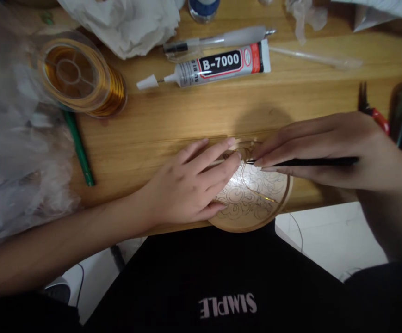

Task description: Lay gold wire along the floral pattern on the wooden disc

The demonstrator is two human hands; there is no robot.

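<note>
So I'm standing here watching, and the patterned round disc [237,226] is sitting right between the two hands, just ahead of the right hand's [346,148] fingertips and partly under the left hand [183,185]. The right hand is clamping its fingers on a slim dark tool [315,162], tweezers by the look of it, with the long axis running sideways, tip pointing at the left fingertips. The left hand is resting on the disc with its fingers spread apart, fingertips almost meeting that tip. A thin gold wire [268,199] is curving from there over the pattern, back toward the person. Can't tell if the tip is actually gripping it.

The disc is lying at the near edge of the wooden counter [145,129]. Beyond the hands a glue tube [221,63] is lying crosswise, a spool [79,76] is sitting past the left hand, and pliers [379,121] are lying just past the right wrist. Pale floor [332,231] is showing below.
</note>
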